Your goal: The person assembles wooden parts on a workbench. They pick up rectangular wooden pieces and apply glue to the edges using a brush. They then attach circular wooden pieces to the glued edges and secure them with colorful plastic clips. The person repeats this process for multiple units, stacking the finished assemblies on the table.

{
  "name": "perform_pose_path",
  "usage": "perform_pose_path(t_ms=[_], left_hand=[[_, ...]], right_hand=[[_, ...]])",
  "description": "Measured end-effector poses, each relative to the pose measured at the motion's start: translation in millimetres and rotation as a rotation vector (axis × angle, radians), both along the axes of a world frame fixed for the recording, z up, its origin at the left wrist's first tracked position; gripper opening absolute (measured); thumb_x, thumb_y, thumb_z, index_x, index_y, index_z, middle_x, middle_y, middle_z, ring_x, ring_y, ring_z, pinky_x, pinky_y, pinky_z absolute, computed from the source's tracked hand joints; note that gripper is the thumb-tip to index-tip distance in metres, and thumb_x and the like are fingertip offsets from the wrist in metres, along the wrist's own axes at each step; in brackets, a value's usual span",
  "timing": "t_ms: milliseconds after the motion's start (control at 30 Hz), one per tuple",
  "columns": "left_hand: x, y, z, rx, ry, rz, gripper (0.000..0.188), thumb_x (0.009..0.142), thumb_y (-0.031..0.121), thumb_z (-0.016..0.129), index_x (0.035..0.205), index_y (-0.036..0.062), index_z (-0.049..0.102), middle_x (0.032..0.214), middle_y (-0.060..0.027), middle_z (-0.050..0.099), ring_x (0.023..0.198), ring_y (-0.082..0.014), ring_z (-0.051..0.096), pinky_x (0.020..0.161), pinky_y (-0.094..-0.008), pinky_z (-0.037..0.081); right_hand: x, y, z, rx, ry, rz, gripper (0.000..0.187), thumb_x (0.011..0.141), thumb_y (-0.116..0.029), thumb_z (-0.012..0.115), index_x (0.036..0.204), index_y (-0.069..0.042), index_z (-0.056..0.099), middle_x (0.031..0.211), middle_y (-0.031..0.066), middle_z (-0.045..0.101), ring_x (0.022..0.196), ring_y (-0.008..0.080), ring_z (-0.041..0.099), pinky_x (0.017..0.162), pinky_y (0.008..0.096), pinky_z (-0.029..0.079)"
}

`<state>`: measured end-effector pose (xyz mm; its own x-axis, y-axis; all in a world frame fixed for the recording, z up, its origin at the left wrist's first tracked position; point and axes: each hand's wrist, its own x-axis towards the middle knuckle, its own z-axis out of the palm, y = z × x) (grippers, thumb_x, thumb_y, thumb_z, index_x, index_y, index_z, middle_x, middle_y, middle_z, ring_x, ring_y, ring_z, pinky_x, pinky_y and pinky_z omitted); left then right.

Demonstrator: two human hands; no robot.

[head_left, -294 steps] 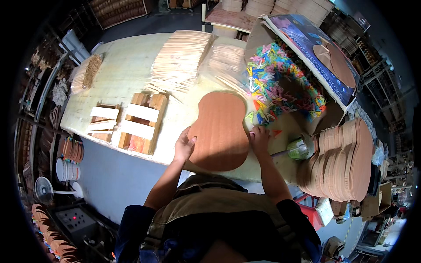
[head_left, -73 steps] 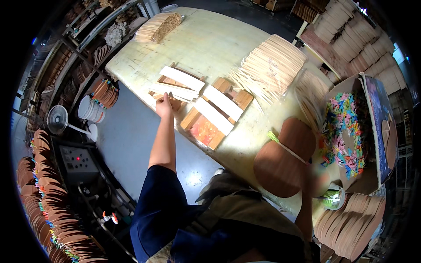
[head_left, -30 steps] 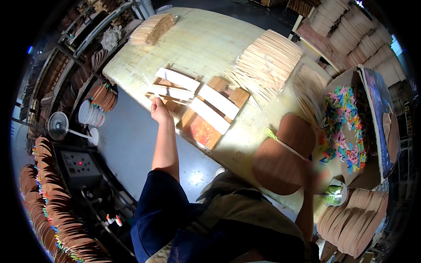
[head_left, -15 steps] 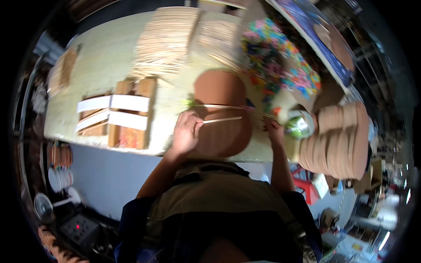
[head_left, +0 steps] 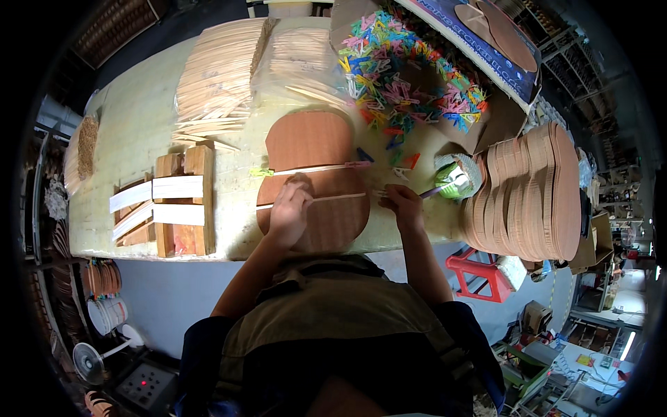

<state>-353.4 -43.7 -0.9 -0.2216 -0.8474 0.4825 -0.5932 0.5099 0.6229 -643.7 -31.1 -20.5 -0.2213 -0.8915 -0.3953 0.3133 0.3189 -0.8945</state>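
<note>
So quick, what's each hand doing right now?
Left hand: pressing a thin pale wooden strip onto the brown guitar-shaped wooden board.
Right hand: closed on a slim brush.

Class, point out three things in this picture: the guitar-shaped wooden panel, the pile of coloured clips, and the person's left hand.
guitar-shaped wooden panel [head_left: 309,139]: head view, on its bare upper half.
pile of coloured clips [head_left: 410,83]: head view, middle of the heap.
left hand [head_left: 290,207]: head view, back of the hand, resting on the panel.

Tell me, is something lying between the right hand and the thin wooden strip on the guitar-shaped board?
Nothing visible does. The right hand sits just beyond the strip's right end, with only bare board and table edge between them.
</note>
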Motion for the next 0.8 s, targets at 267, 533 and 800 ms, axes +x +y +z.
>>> perform_pose_path(t_ms=[267, 533, 800], left_hand=[[-1.0, 1.7, -2.8, -0.02, 0.032, -0.018, 0.008, 0.074, 0.0, 0.064, 0.078, 0.0034, 0.058, 0.097, -0.0144, 0.06, 0.095, -0.0349, 0.057, 0.086, -0.0423, 0.047], [2.2, 2.5, -7.5, -0.043, 0.021, -0.028, 0.007, 0.075, 0.001, 0.064, 0.079, 0.0042, 0.059, 0.096, -0.0132, 0.061, 0.093, -0.0344, 0.058, 0.087, -0.043, 0.047], [4.1, 2.0, -4.9, -0.013, 0.045, -0.04, 0.008, 0.075, 0.001, 0.065, 0.079, 0.0032, 0.059, 0.098, -0.0131, 0.062, 0.096, -0.0341, 0.058, 0.088, -0.042, 0.046]], right_hand=[[7.0, -4.7, 5.8, 0.073, 0.041, 0.058, 0.024, 0.088, -0.011, 0.063, 0.104, 0.006, 0.063, 0.092, 0.0121, 0.065, 0.071, 0.0218, 0.066, 0.068, 0.0331, 0.057], [6.7, -8.3, 5.7, -0.034, 0.018, 0.167, 0.035, 0.086, -0.016, 0.066, 0.111, 0.007, 0.058, 0.1, 0.0162, 0.063, 0.089, 0.0278, 0.064, 0.078, 0.0366, 0.055], [-28.1, -77.2, -31.5, -0.196, 1.658, 0.319, 0.019, 0.085, -0.012, 0.057, 0.103, -0.005, 0.06, 0.102, 0.0209, 0.058, 0.094, 0.04, 0.059, 0.076, 0.0485, 0.049]])
